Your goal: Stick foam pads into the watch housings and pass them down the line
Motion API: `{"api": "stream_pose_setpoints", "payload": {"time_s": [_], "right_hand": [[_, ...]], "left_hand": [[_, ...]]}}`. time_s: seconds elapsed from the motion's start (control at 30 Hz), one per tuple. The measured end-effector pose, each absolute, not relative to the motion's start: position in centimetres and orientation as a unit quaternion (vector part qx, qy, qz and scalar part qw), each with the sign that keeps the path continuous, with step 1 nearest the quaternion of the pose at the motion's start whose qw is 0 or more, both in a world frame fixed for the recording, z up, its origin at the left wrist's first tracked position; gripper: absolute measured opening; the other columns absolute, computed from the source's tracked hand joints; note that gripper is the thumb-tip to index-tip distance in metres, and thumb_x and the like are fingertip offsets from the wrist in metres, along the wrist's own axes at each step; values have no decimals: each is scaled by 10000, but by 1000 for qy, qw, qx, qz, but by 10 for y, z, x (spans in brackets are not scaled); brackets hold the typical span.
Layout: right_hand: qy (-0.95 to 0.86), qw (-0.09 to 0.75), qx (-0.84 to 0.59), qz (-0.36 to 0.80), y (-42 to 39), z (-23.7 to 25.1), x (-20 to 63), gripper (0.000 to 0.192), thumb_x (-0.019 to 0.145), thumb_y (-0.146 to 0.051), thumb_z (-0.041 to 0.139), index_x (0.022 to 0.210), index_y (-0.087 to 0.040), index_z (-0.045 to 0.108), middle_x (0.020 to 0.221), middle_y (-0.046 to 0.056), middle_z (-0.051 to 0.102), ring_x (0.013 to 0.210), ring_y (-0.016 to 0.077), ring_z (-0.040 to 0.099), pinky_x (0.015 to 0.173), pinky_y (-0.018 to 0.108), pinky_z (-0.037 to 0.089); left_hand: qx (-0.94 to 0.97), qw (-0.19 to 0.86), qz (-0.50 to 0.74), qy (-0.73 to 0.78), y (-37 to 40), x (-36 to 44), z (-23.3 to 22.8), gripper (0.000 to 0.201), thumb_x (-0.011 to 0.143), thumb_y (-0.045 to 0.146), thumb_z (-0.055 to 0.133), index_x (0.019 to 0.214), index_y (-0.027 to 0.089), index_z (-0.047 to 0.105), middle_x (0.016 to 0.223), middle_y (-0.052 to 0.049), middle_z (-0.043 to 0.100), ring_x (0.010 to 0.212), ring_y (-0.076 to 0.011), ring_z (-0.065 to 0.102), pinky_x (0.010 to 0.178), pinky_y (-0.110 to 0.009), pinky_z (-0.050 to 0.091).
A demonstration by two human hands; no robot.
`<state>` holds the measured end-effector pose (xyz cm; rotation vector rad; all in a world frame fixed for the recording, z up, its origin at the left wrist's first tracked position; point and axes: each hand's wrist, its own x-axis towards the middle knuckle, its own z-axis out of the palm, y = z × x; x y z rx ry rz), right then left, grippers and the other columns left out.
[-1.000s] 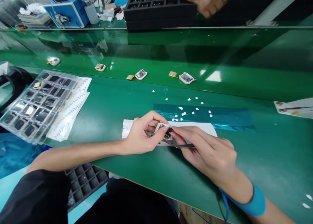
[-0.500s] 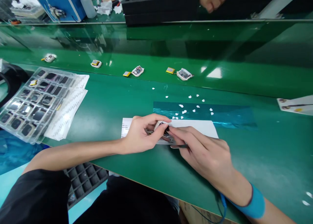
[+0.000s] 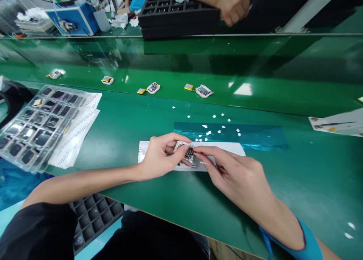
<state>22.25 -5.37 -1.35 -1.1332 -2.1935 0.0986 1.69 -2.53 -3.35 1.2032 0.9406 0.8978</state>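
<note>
My left hand is closed around a small white device casing, its circuit board facing up between thumb and fingers. From the right, the thumb and forefinger of my right hand meet at the casing's edge. A thin metal tool, perhaps tweezers, sticks out from under the right fingers; most of it is hidden in the hand. Below both hands lies a white printed sheet. Just beyond it, small white stickers are scattered over a blue film strip.
Similar open casings, such as one with a yellow-edged battery, line the green ledge. At left, a clear compartment tray rests over papers. Another person's hand is near a black tray. A blue wrist strap circles my right wrist.
The casing has tilted in my left hand, so its circuit board shows more. My right fingers have shifted slightly at its edge. Across the bench, the other person's hand moved left and the view shifted.
</note>
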Motion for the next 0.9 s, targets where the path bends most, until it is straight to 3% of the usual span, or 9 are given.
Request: {"api": "stream_pose_setpoints", "payload": {"time_s": [0.13,0.4,0.63,0.9], "right_hand": [[-831,319,-454,19,-52,-15,225,111,1078,-188,582,1092,-245,676,693,-65,742,398,94,556,433,263,428],[-843,319,-430,-48,-46,-17,229,121,1081,-178,586,1170,-231,648,932,-13,828,592,115,728,531,240,516],[-848,333,-411,-38,-44,-19,233,231,1030,-93,607,1160,-273,670,925,-40,828,696,148,783,590,251,578],[-833,338,-438,-17,-44,-18,227,169,1022,-137,662,1131,-266,668,911,-34,819,650,126,764,574,224,569]], "left_hand": [[540,633,375,410,-25,17,-33,262,933,324,733,1090,115,740,815,-73,810,691,-207,827,571,-206,660],[568,629,358,393,-24,17,-34,269,906,288,723,1097,99,743,837,-86,814,731,-217,837,586,-190,650],[576,625,358,387,-22,16,-33,244,917,269,708,1112,124,734,792,-54,802,746,-222,840,528,-175,607],[578,622,352,395,-22,17,-35,250,922,292,706,1106,124,727,772,-56,794,717,-215,833,509,-178,594]]}}
